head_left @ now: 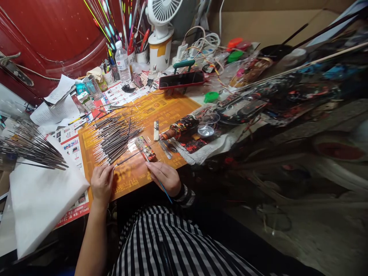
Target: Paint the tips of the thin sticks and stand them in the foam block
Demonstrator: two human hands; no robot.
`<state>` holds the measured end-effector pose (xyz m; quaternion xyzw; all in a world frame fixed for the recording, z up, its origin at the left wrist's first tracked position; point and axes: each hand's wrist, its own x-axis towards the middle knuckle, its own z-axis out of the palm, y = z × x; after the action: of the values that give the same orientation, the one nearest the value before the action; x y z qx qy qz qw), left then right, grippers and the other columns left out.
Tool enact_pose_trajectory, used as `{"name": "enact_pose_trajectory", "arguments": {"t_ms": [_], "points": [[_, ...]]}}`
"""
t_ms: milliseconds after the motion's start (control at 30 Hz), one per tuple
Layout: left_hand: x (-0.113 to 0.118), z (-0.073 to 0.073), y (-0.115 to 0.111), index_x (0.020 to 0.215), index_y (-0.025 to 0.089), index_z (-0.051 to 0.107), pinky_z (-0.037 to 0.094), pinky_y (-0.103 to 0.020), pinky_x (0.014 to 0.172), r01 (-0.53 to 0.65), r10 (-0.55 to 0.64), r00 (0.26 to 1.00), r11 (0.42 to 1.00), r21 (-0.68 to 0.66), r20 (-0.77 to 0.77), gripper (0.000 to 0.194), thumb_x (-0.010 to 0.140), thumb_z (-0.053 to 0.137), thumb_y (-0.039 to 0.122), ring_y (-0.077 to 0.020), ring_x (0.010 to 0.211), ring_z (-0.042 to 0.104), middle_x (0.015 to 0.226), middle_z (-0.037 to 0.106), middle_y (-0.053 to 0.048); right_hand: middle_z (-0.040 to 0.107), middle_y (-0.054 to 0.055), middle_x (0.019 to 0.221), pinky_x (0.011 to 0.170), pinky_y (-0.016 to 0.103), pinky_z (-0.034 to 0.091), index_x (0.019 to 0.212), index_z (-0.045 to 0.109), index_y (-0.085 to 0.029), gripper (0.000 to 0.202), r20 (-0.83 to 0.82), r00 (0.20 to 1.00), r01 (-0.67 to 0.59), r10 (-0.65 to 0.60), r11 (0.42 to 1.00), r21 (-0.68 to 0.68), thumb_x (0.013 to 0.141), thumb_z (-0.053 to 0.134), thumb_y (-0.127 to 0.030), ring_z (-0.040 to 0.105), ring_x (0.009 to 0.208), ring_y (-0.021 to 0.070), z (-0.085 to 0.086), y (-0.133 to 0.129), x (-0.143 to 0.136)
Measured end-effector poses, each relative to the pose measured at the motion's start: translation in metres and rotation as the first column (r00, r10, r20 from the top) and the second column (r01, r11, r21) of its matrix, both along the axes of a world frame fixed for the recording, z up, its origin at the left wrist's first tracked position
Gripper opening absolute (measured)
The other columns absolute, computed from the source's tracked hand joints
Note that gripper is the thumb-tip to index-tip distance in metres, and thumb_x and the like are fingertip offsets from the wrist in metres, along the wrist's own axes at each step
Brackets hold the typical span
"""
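My left hand (101, 183) is closed at the table's front edge, pinching one end of a slim dark fishing float (128, 158). The float slants up to the right, its far end reaching a paint-smeared block (145, 149). My right hand (167, 178) grips a thin paintbrush (166, 189) with a blue handle pointing down toward my lap. The brush's front end is by the block's near end; whether it touches anything is too small to tell. Behind my left hand lies a spread of similar dark floats (115, 140) with thin pale tips.
White foam (46, 203) bears a bundle of dark sticks (34, 147) at left. A phone (181, 80) on a stand, a water bottle (122, 63) and a small fan (164, 15) stand behind. Paint-crusted clutter (186, 122) and a clear cup (207, 129) are at right.
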<state>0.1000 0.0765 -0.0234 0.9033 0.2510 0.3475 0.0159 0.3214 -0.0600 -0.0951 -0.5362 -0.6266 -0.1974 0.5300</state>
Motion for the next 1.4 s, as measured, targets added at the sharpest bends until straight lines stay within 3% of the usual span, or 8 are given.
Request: {"name": "enact_pose_trajectory", "arguments": {"t_ms": [800,967,1400], "points": [[-0.0001,-0.0015,0.0005,0.106,0.022,0.07,0.05,-0.034,0.082,-0.021,0.021,1.0,1.0,0.001,-0.006,0.015,0.095,0.059,0.022,-0.0184,0.087,0.062,0.094,0.07,-0.006,0.074,0.012,0.108,0.081,0.035,0.063,0.153,0.039,-0.018,0.059,0.025,1.0,0.002,-0.003,1.0,0.02,0.097,0.054,-0.01,0.073,0.095,0.0219,0.0054,-0.0007,0.0001],[0.0021,0.0015,-0.0011,0.108,0.022,0.069,0.05,-0.033,0.083,0.004,-0.004,1.0,1.0,0.007,0.014,0.017,0.094,0.061,0.019,-0.0184,0.089,0.061,0.094,0.07,-0.006,0.073,0.014,0.109,0.082,0.037,0.062,0.152,0.04,-0.014,0.056,0.037,0.999,-0.032,0.032,0.999,0.013,0.097,0.053,-0.01,0.071,0.1,0.0234,0.0027,-0.0015,0.0007],[0.0024,0.0016,-0.0014,0.108,0.02,0.068,0.05,-0.031,0.083,0.006,-0.007,1.0,1.0,0.013,0.006,0.018,0.092,0.063,0.015,-0.0175,0.088,0.06,0.095,0.07,-0.005,0.073,0.013,0.111,0.085,0.036,0.062,0.152,0.041,-0.016,0.058,0.023,0.999,-0.028,0.028,1.0,-0.007,0.096,0.055,-0.008,0.071,0.1,0.0219,0.0047,-0.0009,-0.0004]]}}
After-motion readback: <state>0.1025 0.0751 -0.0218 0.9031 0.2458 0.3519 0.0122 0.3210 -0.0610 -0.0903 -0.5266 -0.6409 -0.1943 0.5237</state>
